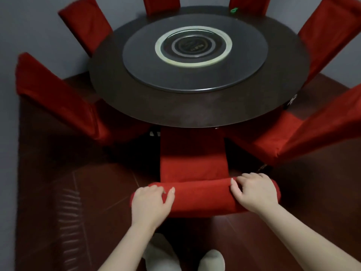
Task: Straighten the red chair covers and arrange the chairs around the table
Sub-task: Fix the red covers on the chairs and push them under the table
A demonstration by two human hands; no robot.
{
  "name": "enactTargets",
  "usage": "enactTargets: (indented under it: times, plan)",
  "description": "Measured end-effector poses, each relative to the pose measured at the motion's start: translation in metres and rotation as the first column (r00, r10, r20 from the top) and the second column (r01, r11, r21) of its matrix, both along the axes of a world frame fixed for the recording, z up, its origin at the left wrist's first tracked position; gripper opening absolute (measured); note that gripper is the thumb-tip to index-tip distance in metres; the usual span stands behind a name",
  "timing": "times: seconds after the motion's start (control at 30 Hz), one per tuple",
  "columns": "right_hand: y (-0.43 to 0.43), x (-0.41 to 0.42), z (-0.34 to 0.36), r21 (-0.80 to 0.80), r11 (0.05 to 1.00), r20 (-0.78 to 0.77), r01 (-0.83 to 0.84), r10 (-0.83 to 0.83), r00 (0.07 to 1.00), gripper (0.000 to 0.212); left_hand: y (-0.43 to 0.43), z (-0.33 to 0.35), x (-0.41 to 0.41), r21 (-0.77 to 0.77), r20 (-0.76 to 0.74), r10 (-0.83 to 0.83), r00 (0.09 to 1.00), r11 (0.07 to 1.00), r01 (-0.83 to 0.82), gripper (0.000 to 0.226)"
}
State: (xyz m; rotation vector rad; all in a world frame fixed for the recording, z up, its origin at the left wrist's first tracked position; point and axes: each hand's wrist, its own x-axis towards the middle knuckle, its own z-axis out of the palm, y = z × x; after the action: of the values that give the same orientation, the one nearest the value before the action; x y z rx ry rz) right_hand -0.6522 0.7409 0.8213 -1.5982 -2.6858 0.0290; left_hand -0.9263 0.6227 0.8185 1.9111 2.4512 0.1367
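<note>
Directly below me stands a chair in a red cover (199, 196), its seat tucked under the near edge of the round dark table (195, 112). My left hand (150, 204) grips the left end of the chair's padded top rail, fingers curled over it. My right hand (254, 192) grips the right end of the same rail. Several other red-covered chairs ring the table: one at the near left (56, 98), one at the far left (86, 26), one at the near right (304, 133) and one at the far right (328, 36).
A grey turntable (195, 75) with a pale ring sits in the table's middle. Two more red chair backs (161, 4) show at the far edge, one with a small green item (233, 9). Grey walls close in on the left. My light shoes (211, 259) stand on dark red floor tiles.
</note>
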Motion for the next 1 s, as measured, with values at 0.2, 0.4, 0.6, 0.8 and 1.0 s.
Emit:
enactTargets:
  times: [0.2,0.4,0.6,0.8,1.0]
  plan:
    - [0.015,0.016,-0.010,0.200,0.978,-0.113,-0.064,0.088,0.990,0.049,-0.019,-0.009,0.019,0.005,-0.021,-0.012,1.000,1.000,0.012,0.050]
    - [0.017,-0.001,-0.013,0.243,0.969,-0.154,-0.031,0.070,0.986,0.049,-0.015,-0.015,-0.001,0.060,-0.055,-0.075,0.996,0.995,0.078,0.046]
    - [-0.007,-0.067,-0.015,0.199,0.980,-0.187,0.020,0.018,0.982,0.047,-0.007,-0.017,-0.082,0.109,-0.127,-0.116,0.985,0.986,0.130,0.044]
    - [-0.046,-0.112,-0.021,0.171,0.985,-0.172,0.008,0.021,0.985,0.048,-0.016,-0.023,-0.146,0.172,-0.175,-0.154,0.972,0.968,0.184,0.042]
    - [-0.066,-0.151,-0.018,0.166,0.983,-0.198,0.074,-0.040,0.979,0.049,-0.016,-0.015,-0.185,0.145,-0.155,-0.207,0.966,0.963,0.229,0.042]
